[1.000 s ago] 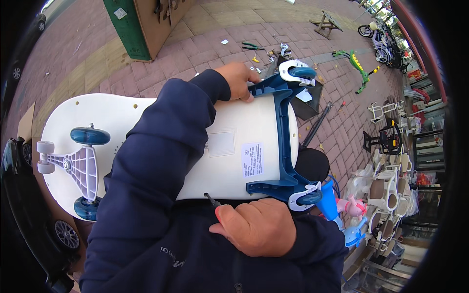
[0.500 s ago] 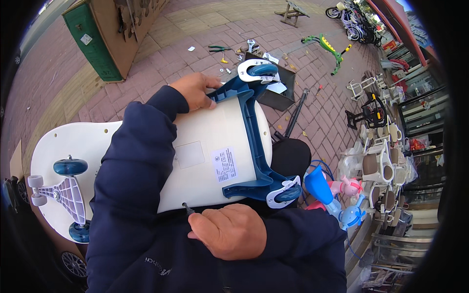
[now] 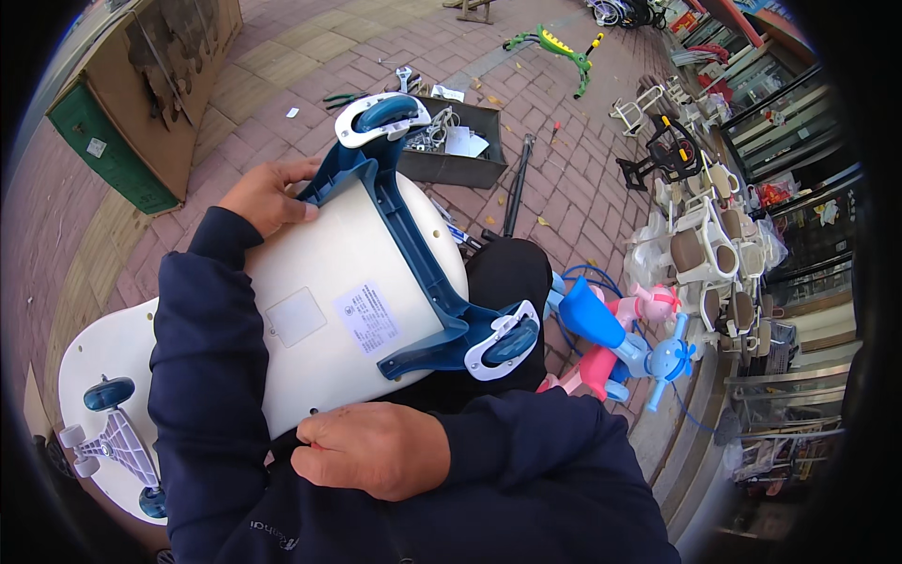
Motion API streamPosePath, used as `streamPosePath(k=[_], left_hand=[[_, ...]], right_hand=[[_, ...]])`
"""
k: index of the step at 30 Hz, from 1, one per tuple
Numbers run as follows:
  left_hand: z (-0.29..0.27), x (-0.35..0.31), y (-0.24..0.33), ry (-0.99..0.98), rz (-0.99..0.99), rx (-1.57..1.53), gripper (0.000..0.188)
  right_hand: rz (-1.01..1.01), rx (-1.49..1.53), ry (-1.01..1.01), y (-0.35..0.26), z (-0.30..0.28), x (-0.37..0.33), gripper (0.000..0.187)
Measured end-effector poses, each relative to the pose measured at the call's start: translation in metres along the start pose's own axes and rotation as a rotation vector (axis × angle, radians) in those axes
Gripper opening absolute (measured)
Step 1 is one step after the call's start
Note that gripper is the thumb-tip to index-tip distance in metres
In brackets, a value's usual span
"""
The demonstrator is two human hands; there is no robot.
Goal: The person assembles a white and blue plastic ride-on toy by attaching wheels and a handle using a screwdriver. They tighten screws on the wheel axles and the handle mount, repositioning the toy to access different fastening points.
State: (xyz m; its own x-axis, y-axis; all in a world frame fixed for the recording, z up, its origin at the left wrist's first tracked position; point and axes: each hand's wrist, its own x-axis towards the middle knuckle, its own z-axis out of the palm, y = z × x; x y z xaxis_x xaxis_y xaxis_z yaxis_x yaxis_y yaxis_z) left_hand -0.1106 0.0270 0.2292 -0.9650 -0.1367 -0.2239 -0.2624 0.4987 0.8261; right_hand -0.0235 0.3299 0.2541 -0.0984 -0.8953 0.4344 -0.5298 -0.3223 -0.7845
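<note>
A white children's ride-on swing car (image 3: 329,273) lies upside down across my lap, its underside facing up. A dark blue axle frame (image 3: 413,240) crosses one end, with a wheel in a white housing at each tip. Small purple-grey wheels sit on a bracket (image 3: 122,442) at the other end. My left hand (image 3: 268,195) is closed over the far edge beside the blue frame, thumb on the white underside. My right hand (image 3: 376,451) is curled into a fist just below a small hole (image 3: 313,411) in the near edge; what it holds is hidden.
A metal toolbox (image 3: 451,150) with tools and papers stands beyond the car, near a black bar (image 3: 519,183). A cardboard box (image 3: 122,103) is at far left. Blue and pink toy scooters (image 3: 629,348) and stacked white seats (image 3: 705,244) stand at right.
The view has swung, so the surroundings shift left. A slim dark tool tip at the near-edge hole no longer shows there. The right hand stays by that hole; the left keeps its hold.
</note>
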Motion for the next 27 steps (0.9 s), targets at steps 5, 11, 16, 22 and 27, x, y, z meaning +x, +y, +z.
streamPosePath(k=[5, 11, 16, 22, 27], left_hand=[[0.002, -0.007, 0.009, -0.009, -0.015, -0.019, 0.047], [0.004, -0.008, 0.007, 0.015, -0.019, -0.019, 0.048], [0.000, -0.001, -0.010, 0.088, 0.008, 0.049, 0.053], [-0.010, 0.011, -0.031, 0.174, -0.009, 0.003, 0.049], [-0.017, 0.012, -0.037, 0.214, 0.024, 0.026, 0.055]], right_hand=[[0.014, -0.171, 0.251, -0.011, 0.019, 0.000, 0.025], [0.092, -0.249, 0.329, -0.021, 0.026, 0.001, 0.024], [0.142, -0.216, 0.392, -0.019, 0.026, 0.006, 0.025], [0.143, -0.273, 0.439, -0.007, 0.027, 0.006, 0.031], [0.166, -0.309, 0.434, 0.000, 0.027, 0.006, 0.028]])
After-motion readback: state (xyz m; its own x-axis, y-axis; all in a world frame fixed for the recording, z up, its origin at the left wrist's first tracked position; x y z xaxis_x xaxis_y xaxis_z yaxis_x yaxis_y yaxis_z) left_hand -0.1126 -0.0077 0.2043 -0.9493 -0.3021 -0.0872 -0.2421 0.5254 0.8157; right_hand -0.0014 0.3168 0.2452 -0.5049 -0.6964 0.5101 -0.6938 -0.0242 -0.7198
